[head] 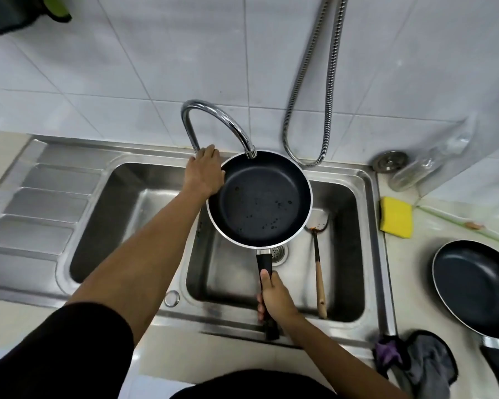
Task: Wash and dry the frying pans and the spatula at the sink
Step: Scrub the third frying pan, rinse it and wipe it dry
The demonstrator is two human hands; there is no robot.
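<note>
My right hand (pixel 274 298) grips the black handle of a frying pan (pixel 260 197) and holds it level over the sink basin (pixel 349 254). The pan is dark inside with a pale rim and a few water drops. Its far edge is right under the faucet spout (pixel 251 153), and no water stream shows. My left hand (pixel 203 171) reaches to the base of the faucet, fingers bent over it and hiding the part they hold. A spatula (pixel 319 272) with a slotted head and wooden handle lies in the basin, right of the pan. A second frying pan (pixel 478 286) sits on the right counter.
A yellow sponge (pixel 395 217) lies on the counter right of the sink. A grey cloth (pixel 427 367) sits at the near right corner. A glass bottle (pixel 424 168) and a sink plug (pixel 390 161) are at the back right. A metal hose (pixel 308 110) hangs on the tiled wall. The ribbed drainboard (pixel 41 211) is left.
</note>
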